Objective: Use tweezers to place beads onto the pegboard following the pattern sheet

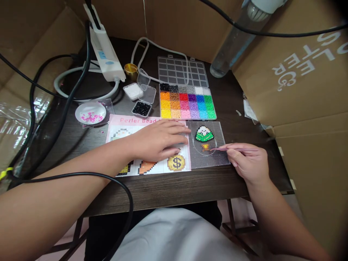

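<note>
Our left hand spread on the printed sheet, right hand pinching the slim pink tool, we judge the orange beads light, easily scattered, best taken at their three-o'clock edge.

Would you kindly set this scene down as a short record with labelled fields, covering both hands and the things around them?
Left hand: spread over the printed pattern sheet
Right hand: holds a thin pink tool, its tip by the orange-yellow bead patch
Pegboard: right of the sheet; bears that patch and a green, white and black bead figure
Bead case: open, colours sorted by compartment
Small boxes: one of white beads, one of black
White dish: holds pink beads
</note>
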Action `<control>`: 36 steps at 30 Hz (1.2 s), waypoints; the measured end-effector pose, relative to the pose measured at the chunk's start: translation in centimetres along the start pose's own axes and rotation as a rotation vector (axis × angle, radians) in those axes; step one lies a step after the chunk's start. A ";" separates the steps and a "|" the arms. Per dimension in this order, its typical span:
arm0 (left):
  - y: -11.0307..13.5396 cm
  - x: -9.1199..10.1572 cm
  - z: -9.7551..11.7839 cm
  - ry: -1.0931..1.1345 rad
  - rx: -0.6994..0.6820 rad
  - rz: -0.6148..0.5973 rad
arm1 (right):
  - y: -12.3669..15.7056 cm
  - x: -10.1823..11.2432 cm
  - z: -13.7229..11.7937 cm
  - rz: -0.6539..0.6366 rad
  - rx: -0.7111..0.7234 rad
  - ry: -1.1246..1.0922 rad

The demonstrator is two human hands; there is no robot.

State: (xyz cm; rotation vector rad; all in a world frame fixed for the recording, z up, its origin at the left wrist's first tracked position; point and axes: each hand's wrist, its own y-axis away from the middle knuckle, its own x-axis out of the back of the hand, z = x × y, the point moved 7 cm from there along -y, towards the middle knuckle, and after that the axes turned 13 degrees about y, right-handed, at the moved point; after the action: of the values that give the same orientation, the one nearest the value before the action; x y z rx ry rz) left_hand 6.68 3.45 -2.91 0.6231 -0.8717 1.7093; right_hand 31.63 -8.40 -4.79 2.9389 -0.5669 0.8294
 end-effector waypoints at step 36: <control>0.0 0.2 0.7 -0.047 -0.012 -0.014 | -1.5 0.2 0.3 -0.120 -0.105 -0.526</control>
State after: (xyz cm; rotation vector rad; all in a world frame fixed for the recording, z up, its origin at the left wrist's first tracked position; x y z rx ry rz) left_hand 6.64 3.03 -2.36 0.6625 -0.9083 1.6818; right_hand 32.44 -7.12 -4.85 3.0426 -0.4248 0.0021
